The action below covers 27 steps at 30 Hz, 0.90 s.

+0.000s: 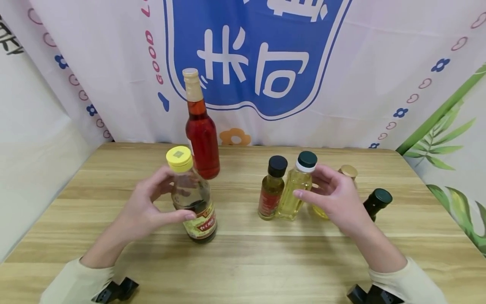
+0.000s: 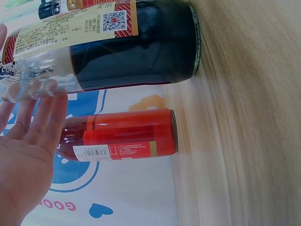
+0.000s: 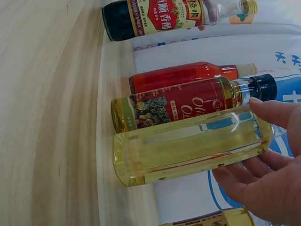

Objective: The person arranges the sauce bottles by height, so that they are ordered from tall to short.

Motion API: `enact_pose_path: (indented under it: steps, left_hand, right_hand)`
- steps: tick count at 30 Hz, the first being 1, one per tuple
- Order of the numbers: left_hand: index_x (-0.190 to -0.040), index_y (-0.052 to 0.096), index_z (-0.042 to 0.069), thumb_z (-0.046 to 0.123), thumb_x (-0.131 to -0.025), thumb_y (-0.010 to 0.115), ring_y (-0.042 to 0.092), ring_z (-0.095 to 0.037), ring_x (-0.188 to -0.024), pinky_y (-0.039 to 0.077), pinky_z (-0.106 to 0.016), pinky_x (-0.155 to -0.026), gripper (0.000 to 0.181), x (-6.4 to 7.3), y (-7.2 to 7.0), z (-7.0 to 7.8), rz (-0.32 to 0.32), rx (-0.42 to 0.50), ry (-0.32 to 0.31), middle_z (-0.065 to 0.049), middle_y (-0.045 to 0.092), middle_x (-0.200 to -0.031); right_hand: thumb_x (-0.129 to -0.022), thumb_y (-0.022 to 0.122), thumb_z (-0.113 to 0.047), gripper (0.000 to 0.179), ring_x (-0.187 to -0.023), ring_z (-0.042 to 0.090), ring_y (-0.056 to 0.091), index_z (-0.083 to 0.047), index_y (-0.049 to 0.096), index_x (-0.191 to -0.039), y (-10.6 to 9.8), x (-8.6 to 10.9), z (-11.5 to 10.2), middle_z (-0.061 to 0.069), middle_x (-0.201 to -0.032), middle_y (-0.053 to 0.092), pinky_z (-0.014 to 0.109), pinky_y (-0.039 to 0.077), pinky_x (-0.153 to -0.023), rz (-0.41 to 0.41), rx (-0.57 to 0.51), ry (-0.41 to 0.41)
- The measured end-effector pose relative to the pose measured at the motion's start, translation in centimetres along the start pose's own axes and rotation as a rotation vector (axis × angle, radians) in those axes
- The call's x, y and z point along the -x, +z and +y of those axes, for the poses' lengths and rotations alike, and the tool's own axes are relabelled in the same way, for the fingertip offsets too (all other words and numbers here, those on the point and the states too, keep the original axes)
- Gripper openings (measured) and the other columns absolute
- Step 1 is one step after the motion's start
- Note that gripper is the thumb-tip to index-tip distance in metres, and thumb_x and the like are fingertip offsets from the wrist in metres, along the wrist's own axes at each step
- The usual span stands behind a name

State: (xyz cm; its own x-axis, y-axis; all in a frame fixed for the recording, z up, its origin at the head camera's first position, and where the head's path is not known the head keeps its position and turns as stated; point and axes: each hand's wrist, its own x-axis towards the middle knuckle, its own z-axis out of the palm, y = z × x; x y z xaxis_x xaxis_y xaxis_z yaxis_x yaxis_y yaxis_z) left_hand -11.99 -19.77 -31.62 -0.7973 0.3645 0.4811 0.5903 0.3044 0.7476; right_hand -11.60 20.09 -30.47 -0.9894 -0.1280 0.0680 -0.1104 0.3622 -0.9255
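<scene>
Yellow-capped bottle (image 1: pixel 194 192) left of centre and pale-oil bottle (image 1: pixel 289 202) right of centre are already gripped, by left hand (image 1: pixel 146 207) and right hand (image 1: pixel 338 198) respectively, well apart; neither being released, the handling looks unfinished.

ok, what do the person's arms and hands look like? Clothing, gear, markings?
Left hand and right hand: both bare, no gloves or rings visible. Plain cream sleeves, left and right, no print showing. Black blocky gadget at each cuff, left and right. No cables visible.
</scene>
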Motion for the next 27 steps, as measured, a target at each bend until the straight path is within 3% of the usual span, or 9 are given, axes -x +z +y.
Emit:
enact_pose_path:
  steps: [10,17,22,27]
  left_hand:
    - [-0.139,0.060,0.005,-0.011,-0.067,0.092,0.067,-0.006,-0.111,0.059,-0.017,-0.093,0.080,0.24,-0.21,-0.11,0.006,0.001,0.011,0.008,0.069,-0.126]
    - [-0.142,0.060,0.006,-0.010,-0.066,0.093,0.068,-0.006,-0.113,0.060,-0.020,-0.094,0.084,0.13,-0.43,-0.38,-0.022,-0.006,0.019,0.008,0.070,-0.129]
    - [-0.144,0.059,0.010,-0.007,-0.070,0.092,0.068,-0.006,-0.114,0.060,-0.020,-0.095,0.083,0.06,-0.64,-0.40,-0.046,-0.009,-0.024,0.011,0.069,-0.130]
    - [-0.144,0.059,0.006,-0.009,-0.069,0.092,0.068,-0.006,-0.115,0.059,-0.020,-0.096,0.084,0.17,-0.92,-0.45,-0.063,0.013,-0.024,0.010,0.070,-0.130]
  right_hand:
    - [-0.092,0.085,-0.024,0.055,-0.125,0.013,0.067,-0.011,0.063,-0.142,-0.04,-0.18,0.16,0.008,-0.140,0.065,0.015,0.056,-0.100,-0.006,0.009,0.028]
    - [-0.093,0.085,-0.028,0.058,-0.132,0.027,0.065,-0.013,0.062,-0.144,-0.14,0.07,0.28,0.009,-0.141,0.065,0.013,0.055,-0.099,-0.004,0.036,0.040]
    - [-0.093,0.084,-0.028,0.058,-0.133,0.027,0.064,-0.014,0.061,-0.144,-0.21,0.10,0.37,0.008,-0.142,0.065,0.013,0.054,-0.101,-0.006,0.048,0.031]
    - [-0.093,0.084,-0.026,0.057,-0.131,0.024,0.065,-0.012,0.061,-0.144,-0.13,0.05,0.32,0.009,-0.142,0.065,0.015,0.056,-0.100,-0.010,0.043,0.024]
